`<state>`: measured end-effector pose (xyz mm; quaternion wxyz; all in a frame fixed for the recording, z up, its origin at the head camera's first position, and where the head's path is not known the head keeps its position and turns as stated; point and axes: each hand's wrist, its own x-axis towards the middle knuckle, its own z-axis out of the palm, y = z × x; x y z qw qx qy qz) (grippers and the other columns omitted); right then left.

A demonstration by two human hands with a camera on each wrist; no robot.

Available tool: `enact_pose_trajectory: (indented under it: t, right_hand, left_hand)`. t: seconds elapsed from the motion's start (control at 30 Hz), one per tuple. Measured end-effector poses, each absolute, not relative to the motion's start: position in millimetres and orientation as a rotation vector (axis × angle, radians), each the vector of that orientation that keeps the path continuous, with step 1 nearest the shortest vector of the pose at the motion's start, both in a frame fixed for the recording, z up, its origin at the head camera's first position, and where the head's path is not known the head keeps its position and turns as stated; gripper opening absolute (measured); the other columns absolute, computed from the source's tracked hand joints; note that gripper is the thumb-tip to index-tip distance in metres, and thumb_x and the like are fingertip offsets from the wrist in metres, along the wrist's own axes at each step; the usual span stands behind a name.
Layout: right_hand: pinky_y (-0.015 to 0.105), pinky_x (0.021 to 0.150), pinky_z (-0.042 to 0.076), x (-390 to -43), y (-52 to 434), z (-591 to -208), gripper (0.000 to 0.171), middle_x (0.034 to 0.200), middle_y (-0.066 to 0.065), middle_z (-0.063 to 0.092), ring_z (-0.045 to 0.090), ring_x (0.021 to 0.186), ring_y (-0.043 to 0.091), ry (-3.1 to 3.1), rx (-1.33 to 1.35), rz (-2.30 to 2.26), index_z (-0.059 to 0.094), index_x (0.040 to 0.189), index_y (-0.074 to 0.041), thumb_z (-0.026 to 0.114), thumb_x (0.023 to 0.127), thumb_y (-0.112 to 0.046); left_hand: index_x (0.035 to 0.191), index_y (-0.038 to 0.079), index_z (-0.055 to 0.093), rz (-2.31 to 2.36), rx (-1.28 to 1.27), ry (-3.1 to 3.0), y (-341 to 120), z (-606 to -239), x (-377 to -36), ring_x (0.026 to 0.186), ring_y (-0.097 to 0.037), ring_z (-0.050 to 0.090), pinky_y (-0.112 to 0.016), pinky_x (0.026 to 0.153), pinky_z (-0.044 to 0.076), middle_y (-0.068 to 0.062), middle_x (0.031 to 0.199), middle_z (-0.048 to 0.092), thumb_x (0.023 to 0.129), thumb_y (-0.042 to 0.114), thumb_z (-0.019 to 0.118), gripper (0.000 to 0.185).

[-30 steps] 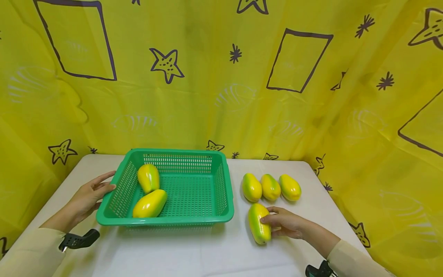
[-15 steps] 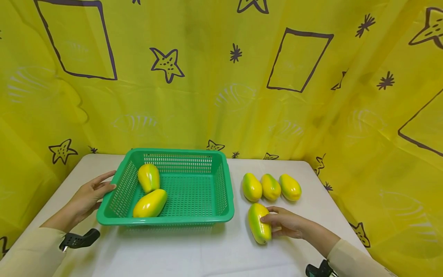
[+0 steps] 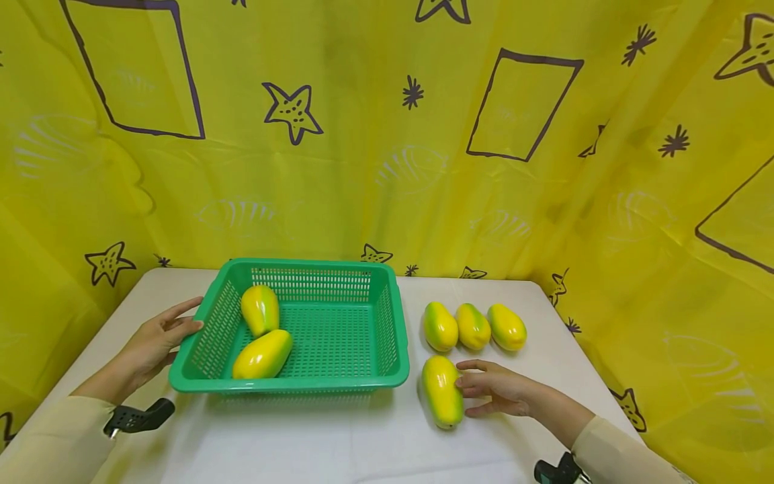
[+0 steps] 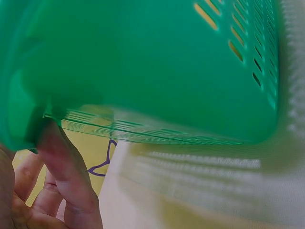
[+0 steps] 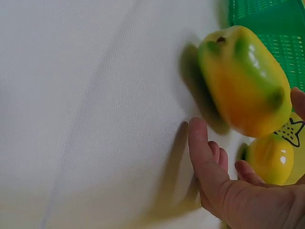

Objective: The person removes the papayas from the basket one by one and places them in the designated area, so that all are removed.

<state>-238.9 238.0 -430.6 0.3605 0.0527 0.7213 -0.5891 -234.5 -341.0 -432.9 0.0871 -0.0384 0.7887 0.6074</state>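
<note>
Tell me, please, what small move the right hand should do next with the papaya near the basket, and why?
Probably close the fingers round the papaya and lift it. The right hand lies open beside it, fingertips just at its side, so nothing grips it yet. The green basket, steadied by the left hand, already holds two papayas and has free room.

A smooth, glossy yellow-and-green plastic papaya [image 3: 442, 392] lay on its side on the white table, lengthwise toward the viewer, just right of the green slotted plastic basket [image 3: 396, 349] and apart from it. Its stem end showed a small dark spot in the right wrist view [image 5: 240, 78]. The rectangular basket stood flat and upright, open side up, with two similar papayas inside it.
</note>
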Motion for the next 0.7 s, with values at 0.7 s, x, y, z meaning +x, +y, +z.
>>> enact_pose_trajectory:
  t: [0.7]
  right_hand:
    - [0.052, 0.105, 0.044, -264, 237, -376, 0.07, 0.149, 0.03, 0.032, 0.044, 0.13, 0.042, 2.076, -0.097, -1.427, 0.024, 0.15, 0.007, 0.058, 0.095, -0.022]
  left_hand:
    - [0.159, 0.012, 0.012, 1.814, -0.111, 2.352, -341, -431, -234, 0.09, 0.0, 0.063, -0.029, 0.079, 0.058, 0.016, 0.107, 0.055, 0.1, 0.033, 0.057, 0.077]
